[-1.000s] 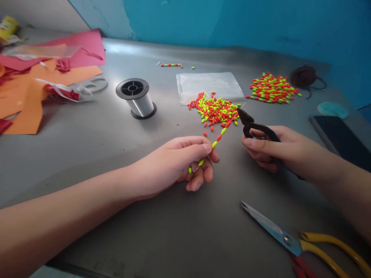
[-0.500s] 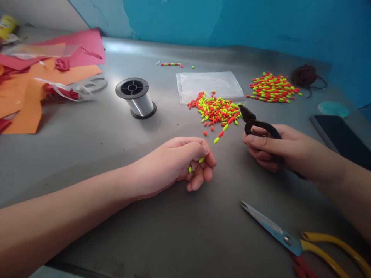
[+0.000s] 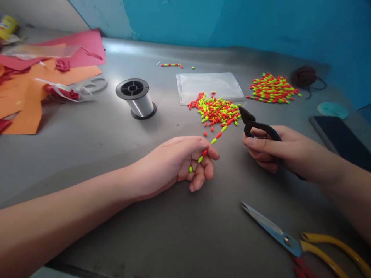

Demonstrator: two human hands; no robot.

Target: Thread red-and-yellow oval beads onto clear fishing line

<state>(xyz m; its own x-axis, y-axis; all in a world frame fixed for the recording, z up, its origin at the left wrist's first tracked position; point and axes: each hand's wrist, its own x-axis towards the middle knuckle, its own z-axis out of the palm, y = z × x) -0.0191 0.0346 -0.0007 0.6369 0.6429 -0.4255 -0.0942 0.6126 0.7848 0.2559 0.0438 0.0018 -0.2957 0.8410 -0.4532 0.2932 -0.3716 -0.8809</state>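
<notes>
Between the thumb and curled fingers of my left hand (image 3: pixel 185 162) runs a string of red and yellow-green beads (image 3: pixel 218 135). It slants up from the palm toward the pliers. My right hand (image 3: pixel 275 150) is closed around the dark handles of the pliers (image 3: pixel 247 116), whose jaws point up and left at the string's upper end. Whether the jaws touch the line is hard to make out. A loose heap of beads (image 3: pixel 217 110) lies just behind the string. One yellow-green bead (image 3: pixel 190 169) shows at my left palm.
A spool of clear line (image 3: pixel 142 106) stands left of a plastic bag (image 3: pixel 210 85). A second bead pile (image 3: pixel 272 88), dark yarn (image 3: pixel 304 76) and a phone (image 3: pixel 342 139) are at right. Scissors (image 3: pixel 278 231) lie in front. Coloured paper sheets (image 3: pixel 31 116) cover the left side.
My left fingers have loosened a little, and a red bead now shows beside the green one under the thumb. The string has shifted slightly toward the left hand. My right hand barely moved.
</notes>
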